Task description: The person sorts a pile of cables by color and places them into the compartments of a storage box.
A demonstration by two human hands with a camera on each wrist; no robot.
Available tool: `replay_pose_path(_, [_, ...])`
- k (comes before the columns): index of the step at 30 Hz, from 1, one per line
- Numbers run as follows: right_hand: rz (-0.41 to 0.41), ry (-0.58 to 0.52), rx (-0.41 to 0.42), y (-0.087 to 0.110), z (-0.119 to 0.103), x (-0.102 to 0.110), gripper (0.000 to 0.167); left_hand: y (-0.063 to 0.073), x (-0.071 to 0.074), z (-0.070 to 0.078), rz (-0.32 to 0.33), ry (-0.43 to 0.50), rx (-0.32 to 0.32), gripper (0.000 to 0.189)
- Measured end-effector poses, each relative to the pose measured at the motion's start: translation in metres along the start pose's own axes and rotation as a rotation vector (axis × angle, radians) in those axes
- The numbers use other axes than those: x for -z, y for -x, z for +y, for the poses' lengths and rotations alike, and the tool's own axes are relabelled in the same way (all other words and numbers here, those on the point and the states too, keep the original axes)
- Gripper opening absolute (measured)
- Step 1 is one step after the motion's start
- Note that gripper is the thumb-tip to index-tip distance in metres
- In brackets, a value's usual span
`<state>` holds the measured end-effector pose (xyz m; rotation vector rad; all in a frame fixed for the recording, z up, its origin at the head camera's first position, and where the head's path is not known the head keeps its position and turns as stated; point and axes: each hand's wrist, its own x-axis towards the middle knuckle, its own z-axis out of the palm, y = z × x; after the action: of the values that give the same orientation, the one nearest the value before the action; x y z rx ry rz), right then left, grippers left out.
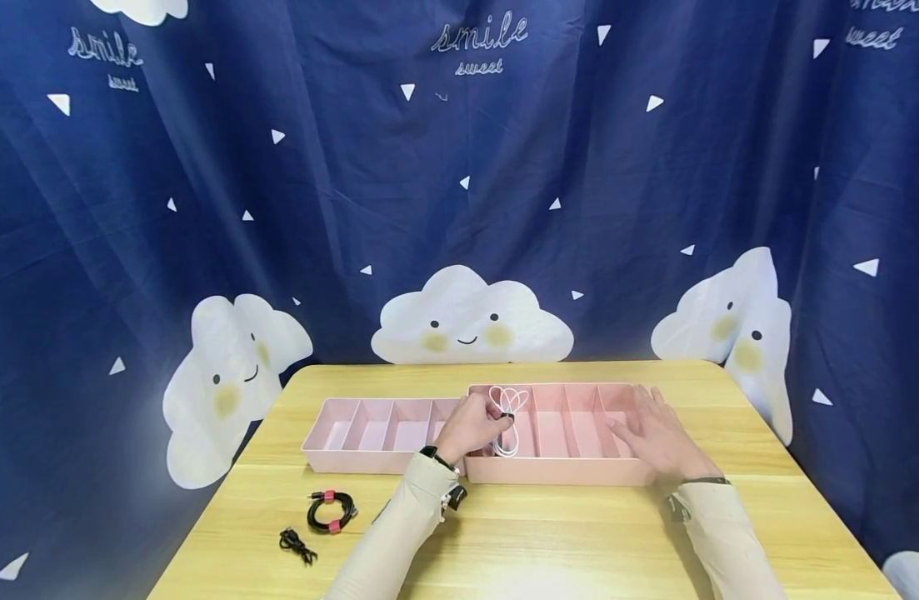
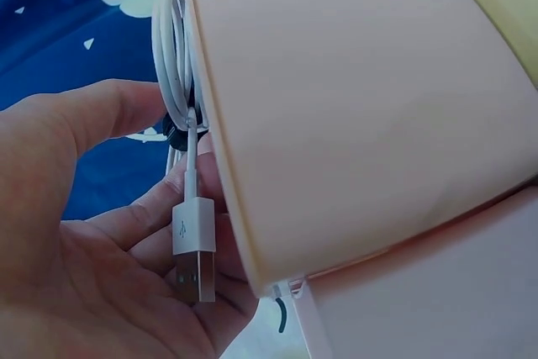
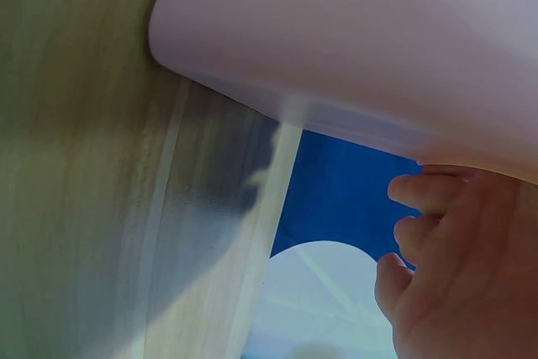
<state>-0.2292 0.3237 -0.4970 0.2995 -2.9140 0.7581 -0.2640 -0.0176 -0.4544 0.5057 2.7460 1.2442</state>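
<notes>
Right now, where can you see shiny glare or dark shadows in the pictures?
Head view: white glare on the wooden table, near the bottom edge, and a shadow beside the right sleeve; right wrist view: dark shadow across the wood; left wrist view: soft shading on the pink organizer.

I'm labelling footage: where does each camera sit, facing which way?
Head: on the head, forward and down over the table; left hand and right hand show.
Left wrist: worn there, towards the white cable; left hand shows.
Right wrist: worn there, towards a pink box; right hand shows.
Head and left wrist share the white cable.
</notes>
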Motion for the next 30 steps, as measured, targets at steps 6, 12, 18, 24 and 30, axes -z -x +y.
replay_pose_path(6, [-0.003,0.002,-0.003,0.0,-0.0011,0.0001,0.092,-0.0008,-0.0016,-0.0008,-0.01,0.007,0.0,0.031])
replay_pose_path(12, [-0.002,-0.001,0.004,-0.0004,0.0005,-0.0003,0.092,-0.0026,-0.0026,-0.0032,-0.018,0.018,-0.008,0.036])
replay_pose_path(18, [-0.007,-0.009,-0.006,-0.0008,0.0026,-0.0003,0.093,-0.0041,-0.003,-0.0045,-0.012,0.028,-0.007,0.027])
replay_pose_path(24, [-0.001,-0.004,-0.011,-0.0017,0.0023,-0.0008,0.093,-0.0048,-0.0048,-0.0044,-0.006,0.024,0.003,0.028])
replay_pose_path(30, [-0.002,-0.001,-0.008,-0.002,0.0035,-0.001,0.094,-0.0046,-0.0066,-0.004,0.011,0.008,-0.011,0.021])
